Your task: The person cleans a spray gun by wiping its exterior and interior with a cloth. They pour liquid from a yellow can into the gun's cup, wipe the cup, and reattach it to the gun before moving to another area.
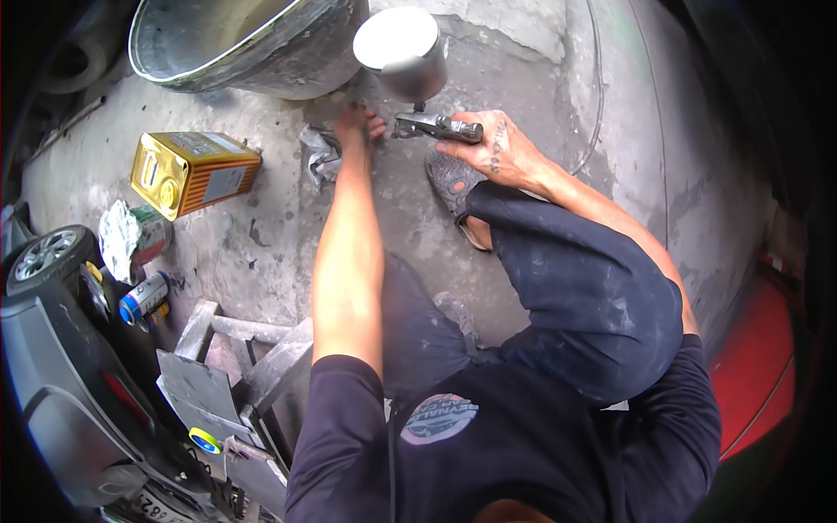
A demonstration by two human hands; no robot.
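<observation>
A paint spray gun (438, 127) is gripped in my right hand (501, 148), its body pointing left. Above it in the picture is a round cup (415, 81) with a bright white lid (397, 37); it appears joined to the gun by a short dark neck. My left hand (356, 126) is just left of the gun's front, apart from it. That hand is partly blurred, with fingertips stretched toward the gun and nothing visible in them. Beside its wrist, a crumpled grey-white sheet (321, 155) lies on the floor, partly behind my forearm.
A large dark tub (288, 61) stands at the far left. Nearer are a gold rectangular can (196, 170), crumpled foil (118, 235), a spray can (145, 298) and a metal stand (279, 362) carrying yellow tape (205, 440). A grey car (70, 410) borders the left; a hose (598, 96) lies right.
</observation>
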